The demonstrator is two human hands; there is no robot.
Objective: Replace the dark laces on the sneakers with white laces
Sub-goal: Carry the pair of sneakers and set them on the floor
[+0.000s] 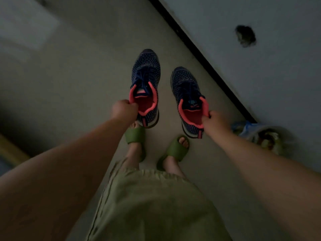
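Note:
I hold two dark blue knit sneakers with coral-pink collars above the floor, toes pointing away from me. My left hand (123,109) pinches the collar of the left sneaker (146,73). My right hand (215,121) grips the collar edge of the right sneaker (185,84). Both shoes carry dark laces (142,79) tied over the tongue. No white laces are in view.
The room is dim. My feet in green slides (175,150) stand on a pale floor (69,84). A white wall with a black baseboard (199,51) runs diagonally at the right, with a dark hole (245,36) in it. A plastic bag (260,134) lies by the baseboard.

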